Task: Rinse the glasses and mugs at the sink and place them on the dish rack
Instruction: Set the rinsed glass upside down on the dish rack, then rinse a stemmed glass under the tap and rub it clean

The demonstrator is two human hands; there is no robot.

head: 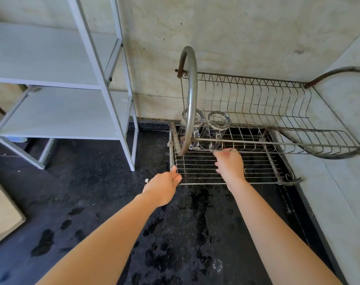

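Observation:
A metal wire dish rack point(257, 161) stands on the wet black counter against the wall. Two clear glass mugs sit upside down at the back left of its lower shelf: one point(192, 128) partly hidden behind the rack's curved end tube, the other point(219, 124) just to its right. My left hand point(164, 185) pinches the front left corner of the lower shelf. My right hand point(230, 164) rests over the shelf's wires, its fingertips touching the thin front rail close to the right mug's handle; it holds no mug.
A pale shelving unit point(57, 79) stands on the counter to the left. The black counter point(113, 212) is spotted with water. A light wall runs along the right side, and a light board edge point(4, 214) shows at the far left.

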